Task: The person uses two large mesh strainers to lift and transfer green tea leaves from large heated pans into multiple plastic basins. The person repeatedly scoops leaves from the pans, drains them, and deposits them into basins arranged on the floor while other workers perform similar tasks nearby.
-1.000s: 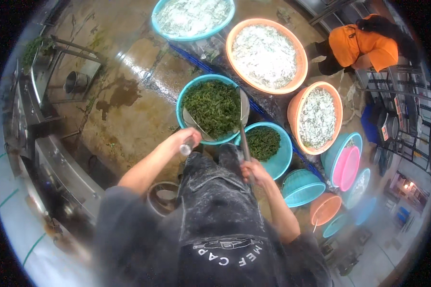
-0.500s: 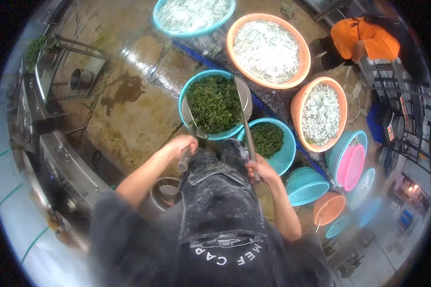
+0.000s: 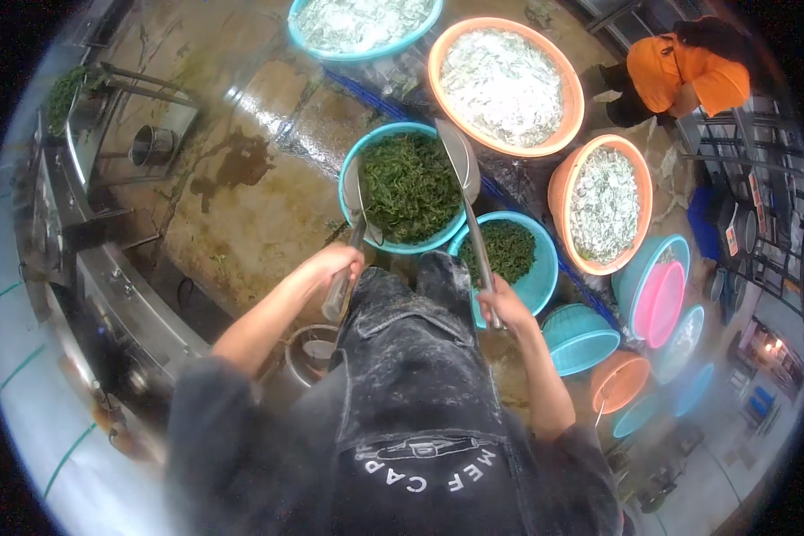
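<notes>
My left hand (image 3: 335, 261) is closed round the handle of a long metal scoop (image 3: 358, 230). My right hand (image 3: 506, 302) grips a second long-handled metal scoop (image 3: 479, 243). Both scoops have wide, rounded heads, which stand at opposite sides of a teal basin (image 3: 424, 247) in front of my legs. Dark green chopped leaves (image 3: 409, 183) fill that basin between the two heads. How deep the scoop edges reach into the leaves I cannot tell. Beside my right hand is a smaller teal basin (image 3: 542, 290) with more greens (image 3: 500, 250).
Orange baskets (image 3: 489, 143) and a teal one (image 3: 366, 55) hold pale, whitish cut pieces. Further right stand teal baskets (image 3: 585, 353), a pink basket (image 3: 659, 304) and an orange one (image 3: 618, 382). A person in orange (image 3: 674, 71) bends at upper right. Metal counters (image 3: 134, 304) line the left.
The scoop heads have turned to show more of their broad faces. My right hand has moved slightly up and to the right; my left hand has shifted a little. The whole view has shifted slightly.
</notes>
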Motion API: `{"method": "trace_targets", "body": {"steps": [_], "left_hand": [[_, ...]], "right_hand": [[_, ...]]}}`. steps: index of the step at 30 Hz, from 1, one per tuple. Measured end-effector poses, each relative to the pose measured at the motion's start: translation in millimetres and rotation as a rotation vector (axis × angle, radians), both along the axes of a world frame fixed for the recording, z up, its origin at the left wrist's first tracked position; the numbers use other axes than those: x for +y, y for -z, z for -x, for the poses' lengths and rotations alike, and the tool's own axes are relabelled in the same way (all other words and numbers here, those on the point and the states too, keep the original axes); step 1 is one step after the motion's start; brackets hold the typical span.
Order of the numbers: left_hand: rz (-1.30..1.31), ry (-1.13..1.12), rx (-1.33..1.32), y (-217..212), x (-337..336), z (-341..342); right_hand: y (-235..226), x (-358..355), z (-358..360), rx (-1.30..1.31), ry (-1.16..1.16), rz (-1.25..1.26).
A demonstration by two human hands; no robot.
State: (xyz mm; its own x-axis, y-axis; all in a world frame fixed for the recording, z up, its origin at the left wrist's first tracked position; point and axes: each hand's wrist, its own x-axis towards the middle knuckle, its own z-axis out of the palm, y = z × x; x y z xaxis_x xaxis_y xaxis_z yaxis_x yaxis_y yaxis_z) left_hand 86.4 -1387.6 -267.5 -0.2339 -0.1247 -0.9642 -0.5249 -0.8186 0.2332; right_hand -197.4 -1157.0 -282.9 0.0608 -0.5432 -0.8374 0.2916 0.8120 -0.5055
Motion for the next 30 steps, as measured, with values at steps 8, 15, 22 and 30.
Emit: {"method": "trace_targets", "body": {"steps": [8, 15, 22, 30], "left_hand": [[-0.115, 0.022, 0.041, -34, -15, -39], [0.082, 0.254, 0.041, 0, -8, -20], [0.215, 0.322, 0.06, 107, -20, 7], [0.16, 0.37, 0.035, 28, -55, -90]], "right_hand": [[-113, 13, -12, 0.069, -0.07, -0.138], [-113, -28, -56, -0.238, 0.102, -0.303], [-18, -103, -111, -0.083, 0.087, -0.299], [-132, -49, -72, 0.127, -0.122, -0.377]]}}
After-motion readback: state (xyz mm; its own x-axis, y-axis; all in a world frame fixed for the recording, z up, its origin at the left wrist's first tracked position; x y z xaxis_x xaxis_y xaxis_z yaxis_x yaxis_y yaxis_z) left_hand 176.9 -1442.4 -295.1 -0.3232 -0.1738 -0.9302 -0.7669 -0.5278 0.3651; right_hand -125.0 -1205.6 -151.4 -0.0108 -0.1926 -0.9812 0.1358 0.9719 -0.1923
